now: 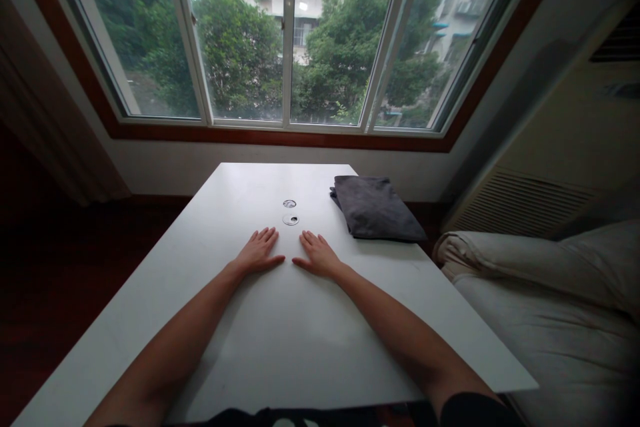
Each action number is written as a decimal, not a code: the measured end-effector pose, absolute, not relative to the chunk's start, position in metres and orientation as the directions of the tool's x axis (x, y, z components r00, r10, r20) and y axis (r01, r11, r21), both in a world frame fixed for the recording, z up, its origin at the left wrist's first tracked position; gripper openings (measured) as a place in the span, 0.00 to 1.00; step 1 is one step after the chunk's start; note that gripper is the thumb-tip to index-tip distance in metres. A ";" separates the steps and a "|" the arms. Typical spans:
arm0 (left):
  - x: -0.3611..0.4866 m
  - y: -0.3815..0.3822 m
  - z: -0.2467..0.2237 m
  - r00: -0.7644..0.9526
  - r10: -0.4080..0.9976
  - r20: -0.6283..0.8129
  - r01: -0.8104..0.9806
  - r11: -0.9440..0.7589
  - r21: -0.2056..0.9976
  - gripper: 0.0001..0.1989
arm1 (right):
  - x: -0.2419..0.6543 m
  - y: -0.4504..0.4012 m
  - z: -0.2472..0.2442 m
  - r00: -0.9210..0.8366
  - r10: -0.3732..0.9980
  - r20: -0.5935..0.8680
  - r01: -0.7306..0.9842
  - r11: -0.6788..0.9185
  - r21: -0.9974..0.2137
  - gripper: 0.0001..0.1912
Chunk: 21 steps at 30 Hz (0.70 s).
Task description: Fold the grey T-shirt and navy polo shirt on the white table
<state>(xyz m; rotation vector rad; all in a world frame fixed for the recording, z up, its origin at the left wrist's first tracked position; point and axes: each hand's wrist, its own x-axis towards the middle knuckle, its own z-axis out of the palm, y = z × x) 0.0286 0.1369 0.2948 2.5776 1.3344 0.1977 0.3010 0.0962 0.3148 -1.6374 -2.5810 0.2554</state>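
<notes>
Right down at the near edge, a black sleeve [477, 410] shows at the right arm, and both forearms stretch out over the white table [290, 327]. Out ahead, here are the hands: left hand [257, 251] and right hand [319, 255], both palm down on the tabletop, both bare of any object. Fingers are slightly spread and nearly straight, pinching nothing, thumbs angled in toward each other with a narrow gap between the tips. The surface under them looks stiff, smooth and a bit slick; the whole table is likely heavy, best gripped by its edges.

Just past the fingertips, two small round pieces, a nearer disc [291, 219] and a farther disc [289, 203]; set in or lying loose, I can't tell.

Now over to the far right side, and there's the folded dark cloth [377, 208], apart from both hands, its right side hanging past the table's edge. It looks soft, light and limp, nothing fragile about it, with little slip to it. The layers could slide apart, so the sound hold looks like both hands, thumbs on top, fingers under the stack at opposite sides.

Beyond it all, the window [289, 47].
</notes>
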 end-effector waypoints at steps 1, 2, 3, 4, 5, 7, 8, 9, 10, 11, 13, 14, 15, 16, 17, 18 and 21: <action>0.029 0.137 0.295 0.575 0.818 0.012 0.787 -0.557 0.265 0.51 | 0.301 0.096 0.315 -0.428 0.903 -0.027 0.891 0.417 -0.179 0.51; 0.029 0.136 0.296 0.575 0.818 0.010 0.787 -0.557 0.264 0.51 | 0.301 0.096 0.315 -0.428 0.903 -0.027 0.891 0.417 -0.179 0.51; 0.029 0.136 0.296 0.576 0.818 0.007 0.788 -0.557 0.263 0.51 | 0.301 0.096 0.315 -0.428 0.903 -0.028 0.891 0.417 -0.179 0.51; 0.029 0.136 0.296 0.576 0.817 0.005 0.788 -0.557 0.261 0.51 | 0.301 0.095 0.315 -0.429 0.903 -0.027 0.891 0.418 -0.178 0.51; 0.029 0.136 0.296 0.576 0.818 0.005 0.789 -0.557 0.259 0.51 | 0.301 0.095 0.315 -0.429 0.903 -0.027 0.891 0.418 -0.177 0.51; 0.029 0.136 0.296 0.573 0.820 0.004 0.791 -0.554 0.259 0.51 | 0.301 0.095 0.315 -0.428 0.903 -0.025 0.892 0.418 -0.173 0.51; 0.029 0.136 0.296 0.572 0.820 0.004 0.792 -0.553 0.260 0.50 | 0.301 0.095 0.315 -0.428 0.903 -0.026 0.892 0.418 -0.172 0.51; 0.029 0.136 0.296 0.570 0.821 0.004 0.792 -0.551 0.261 0.50 | 0.301 0.095 0.315 -0.429 0.903 -0.029 0.892 0.418 -0.171 0.51; 0.029 0.136 0.296 0.569 0.822 0.002 0.793 -0.549 0.263 0.50 | 0.301 0.095 0.315 -0.429 0.903 -0.031 0.892 0.418 -0.170 0.51; 0.029 0.136 0.296 0.568 0.823 0.000 0.794 -0.547 0.265 0.50 | 0.301 0.095 0.316 -0.428 0.903 -0.033 0.893 0.417 -0.171 0.51; 0.029 0.136 0.296 0.568 0.823 -0.003 0.792 -0.546 0.273 0.50 | 0.301 0.095 0.316 -0.426 0.904 -0.035 0.893 0.414 -0.173 0.51; 0.029 0.137 0.296 0.568 0.823 -0.003 0.791 -0.545 0.277 0.50 | 0.301 0.095 0.316 -0.425 0.904 -0.038 0.894 0.413 -0.174 0.51; 0.029 0.137 0.296 0.568 0.823 -0.002 0.791 -0.544 0.280 0.50 | 0.301 0.095 0.316 -0.424 0.905 -0.040 0.895 0.411 -0.174 0.51; 0.029 0.137 0.295 0.567 0.823 -0.002 0.791 -0.544 0.281 0.50 | 0.301 0.095 0.317 -0.423 0.905 -0.041 0.895 0.411 -0.174 0.51; 0.030 0.137 0.295 0.567 0.824 -0.003 0.791 -0.544 0.280 0.50 | 0.301 0.095 0.317 -0.423 0.905 -0.043 0.895 0.410 -0.174 0.51; 0.030 0.137 0.295 0.566 0.824 -0.006 0.793 -0.542 0.278 0.50 | 0.301 0.095 0.318 -0.424 0.905 -0.043 0.895 0.411 -0.175 0.51; 0.030 0.136 0.298 0.561 0.828 -0.008 0.796 -0.537 0.279 0.50 | 0.301 0.094 0.318 -0.425 0.905 -0.037 0.893 0.412 -0.181 0.51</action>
